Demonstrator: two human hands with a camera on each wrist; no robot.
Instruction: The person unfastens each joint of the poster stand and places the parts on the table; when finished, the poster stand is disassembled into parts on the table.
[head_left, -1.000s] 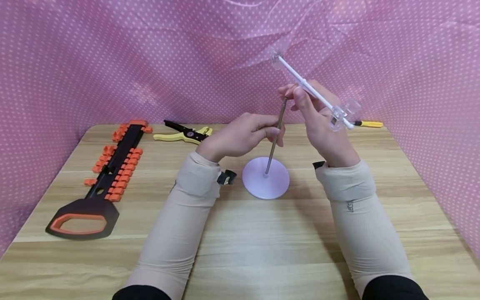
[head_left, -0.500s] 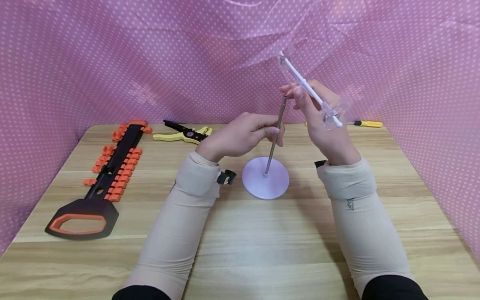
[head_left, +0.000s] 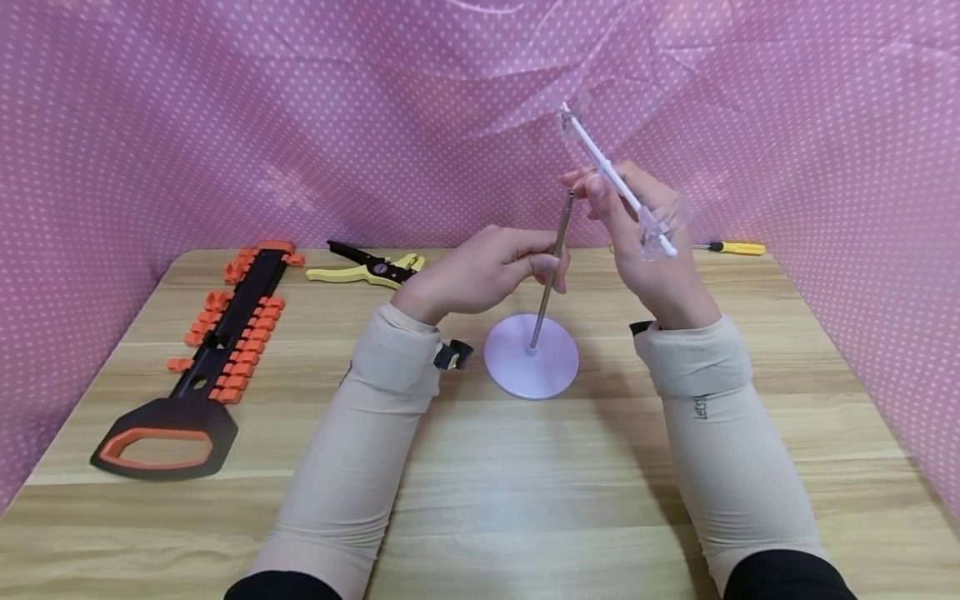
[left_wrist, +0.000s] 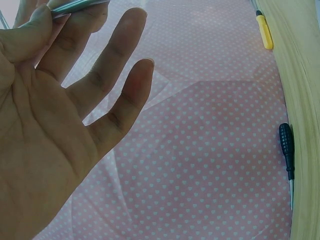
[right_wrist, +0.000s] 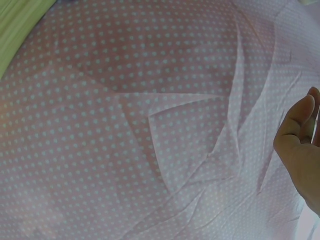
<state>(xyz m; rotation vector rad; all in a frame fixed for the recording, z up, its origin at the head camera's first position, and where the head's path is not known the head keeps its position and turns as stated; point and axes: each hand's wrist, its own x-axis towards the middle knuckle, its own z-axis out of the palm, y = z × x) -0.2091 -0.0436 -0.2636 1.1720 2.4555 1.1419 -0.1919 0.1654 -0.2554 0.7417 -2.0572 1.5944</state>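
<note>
In the head view my left hand (head_left: 480, 271) pinches a thin metal rod (head_left: 550, 296) between thumb and fingers. The rod rises, slightly tilted, from a round white base (head_left: 510, 371) on the table. My right hand (head_left: 648, 237) holds a white bar (head_left: 617, 182) with clear plastic pieces (head_left: 654, 227) at both ends. The bar slants above that hand, apart from the rod, whose top is close to the right fingertips. The left wrist view shows the rod (left_wrist: 75, 6) between thumb and index finger, the other fingers spread. Only part of the right hand (right_wrist: 302, 150) appears in its wrist view.
To the left lies a black rack (head_left: 213, 346) with orange clips and a handle. Yellow-and-black wire strippers (head_left: 375, 268) lie behind my left hand. A yellow-handled screwdriver (head_left: 738, 247) is at the back right, and a black-handled screwdriver (left_wrist: 286, 145) shows along the table edge. Pink dotted cloth (head_left: 450, 125) surrounds the table.
The white bar has turned in my right hand: its lower end has swung left and its upper end slightly right. My left hand, the rod and the base have stayed put.
</note>
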